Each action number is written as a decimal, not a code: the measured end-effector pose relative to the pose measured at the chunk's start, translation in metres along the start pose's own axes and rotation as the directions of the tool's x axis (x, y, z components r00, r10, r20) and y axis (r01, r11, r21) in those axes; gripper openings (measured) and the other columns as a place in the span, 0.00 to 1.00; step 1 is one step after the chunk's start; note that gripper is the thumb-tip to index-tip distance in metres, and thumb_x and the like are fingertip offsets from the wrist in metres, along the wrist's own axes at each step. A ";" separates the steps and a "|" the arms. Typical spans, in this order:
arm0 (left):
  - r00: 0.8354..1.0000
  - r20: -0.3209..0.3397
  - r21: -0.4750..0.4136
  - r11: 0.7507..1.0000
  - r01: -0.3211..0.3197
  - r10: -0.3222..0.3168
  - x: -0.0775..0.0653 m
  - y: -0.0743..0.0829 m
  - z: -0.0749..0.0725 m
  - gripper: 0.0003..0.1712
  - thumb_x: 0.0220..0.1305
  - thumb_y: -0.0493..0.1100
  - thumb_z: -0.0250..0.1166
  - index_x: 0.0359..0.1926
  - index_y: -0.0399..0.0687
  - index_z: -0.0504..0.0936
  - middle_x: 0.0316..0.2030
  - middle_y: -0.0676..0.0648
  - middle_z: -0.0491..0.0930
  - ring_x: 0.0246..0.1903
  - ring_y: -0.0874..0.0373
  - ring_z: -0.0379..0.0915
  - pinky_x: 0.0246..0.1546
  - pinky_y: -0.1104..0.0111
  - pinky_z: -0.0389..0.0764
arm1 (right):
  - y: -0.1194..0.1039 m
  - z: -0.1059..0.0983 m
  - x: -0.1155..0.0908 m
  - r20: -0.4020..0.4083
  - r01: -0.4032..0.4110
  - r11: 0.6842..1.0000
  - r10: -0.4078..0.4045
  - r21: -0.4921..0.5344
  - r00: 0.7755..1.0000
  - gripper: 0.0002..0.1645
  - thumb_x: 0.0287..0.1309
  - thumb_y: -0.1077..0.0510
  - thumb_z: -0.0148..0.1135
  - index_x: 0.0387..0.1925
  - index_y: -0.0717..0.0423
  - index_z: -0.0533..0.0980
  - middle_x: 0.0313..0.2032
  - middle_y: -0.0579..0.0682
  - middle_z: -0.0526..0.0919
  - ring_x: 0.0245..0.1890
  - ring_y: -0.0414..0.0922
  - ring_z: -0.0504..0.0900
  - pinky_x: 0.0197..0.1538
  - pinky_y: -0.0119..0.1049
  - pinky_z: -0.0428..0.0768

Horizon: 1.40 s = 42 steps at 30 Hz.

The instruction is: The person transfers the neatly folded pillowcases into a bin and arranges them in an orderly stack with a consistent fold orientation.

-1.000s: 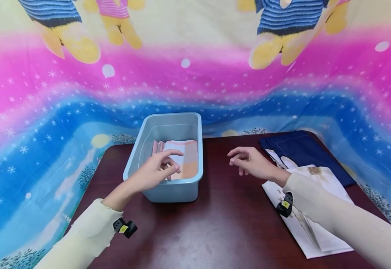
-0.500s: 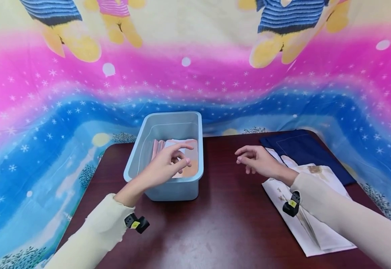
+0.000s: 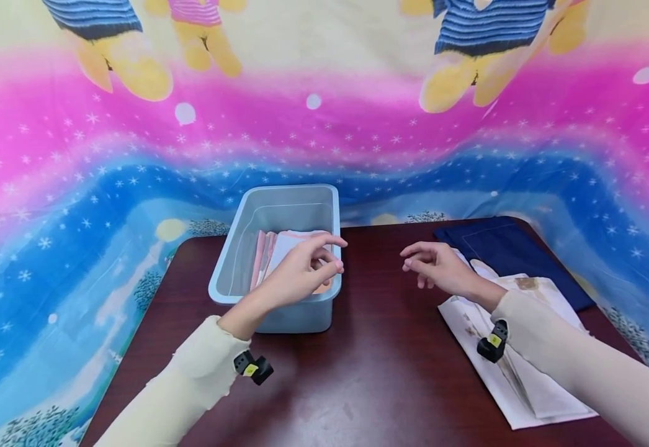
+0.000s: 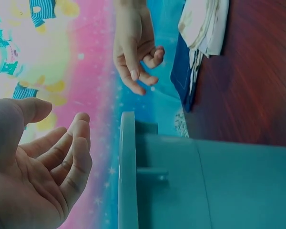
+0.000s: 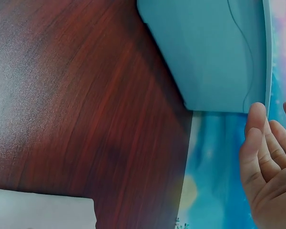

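My left hand (image 3: 296, 273) hovers above the near right part of a grey-blue plastic bin (image 3: 235, 254), fingers loosely bent, holding nothing. In the left wrist view that hand (image 4: 52, 167) is beside the bin's rim (image 4: 127, 167), apart from it. Inside the bin lie folded cloths (image 3: 265, 251), pink and white, partly hidden by the hand. My right hand (image 3: 442, 267) is in the air to the right of the bin, fingers loosely curved around nothing. Near it lie a white folded cloth with brown marks (image 3: 486, 366) and a navy folded cloth (image 3: 503, 245).
A dark red-brown wooden table (image 3: 369, 372) carries everything. Behind it and along its sides hangs a printed curtain (image 3: 358, 136) with bears and snowflakes. A small black camera (image 3: 253, 367) is strapped to the left sleeve, another camera (image 3: 493, 343) to the right.
My left hand has moved right across the bin, from over its middle to its right rim. The right hand has drifted slightly right. The cloths and bin stay in place.
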State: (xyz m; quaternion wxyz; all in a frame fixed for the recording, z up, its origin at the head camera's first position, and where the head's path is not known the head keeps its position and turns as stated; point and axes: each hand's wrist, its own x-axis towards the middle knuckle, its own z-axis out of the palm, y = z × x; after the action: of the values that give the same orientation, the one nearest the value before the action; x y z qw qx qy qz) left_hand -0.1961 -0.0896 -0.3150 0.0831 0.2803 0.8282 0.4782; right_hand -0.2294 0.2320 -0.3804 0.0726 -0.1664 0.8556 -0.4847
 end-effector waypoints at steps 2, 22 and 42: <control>1.000 0.003 -0.033 0.999 0.021 -0.021 0.001 0.003 0.005 0.23 0.73 0.42 0.60 0.67 0.51 0.72 0.46 0.45 0.85 0.33 0.50 0.81 0.31 0.65 0.81 | 0.001 -0.001 -0.001 -0.005 -0.011 1.000 0.011 -0.002 1.000 0.16 0.73 0.59 0.57 0.57 0.61 0.76 0.42 0.60 0.87 0.23 0.49 0.83 0.28 0.42 0.83; 0.991 0.137 -0.003 1.000 0.006 -0.005 0.024 0.019 0.053 0.23 0.74 0.45 0.60 0.67 0.56 0.71 0.47 0.49 0.85 0.33 0.62 0.81 0.35 0.69 0.82 | 0.012 -0.017 -0.009 0.008 -0.002 0.994 0.003 -0.113 1.000 0.16 0.73 0.61 0.55 0.57 0.65 0.75 0.43 0.63 0.87 0.23 0.48 0.81 0.27 0.40 0.81; 0.981 0.195 0.033 0.999 -0.026 0.020 0.027 0.025 0.089 0.22 0.73 0.46 0.61 0.66 0.58 0.73 0.47 0.53 0.85 0.34 0.70 0.80 0.41 0.75 0.80 | 0.042 -0.047 -0.020 -0.002 -0.065 0.978 0.066 -0.197 0.998 0.20 0.74 0.58 0.55 0.59 0.67 0.73 0.47 0.66 0.86 0.24 0.51 0.82 0.30 0.42 0.84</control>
State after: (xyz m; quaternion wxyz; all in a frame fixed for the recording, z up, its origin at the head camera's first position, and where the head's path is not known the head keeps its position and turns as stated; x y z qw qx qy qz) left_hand -0.1733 0.0010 -0.3378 0.1533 0.3368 0.8210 0.4347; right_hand -0.2329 0.2970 -0.3922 0.0738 -0.1456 0.9043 -0.3945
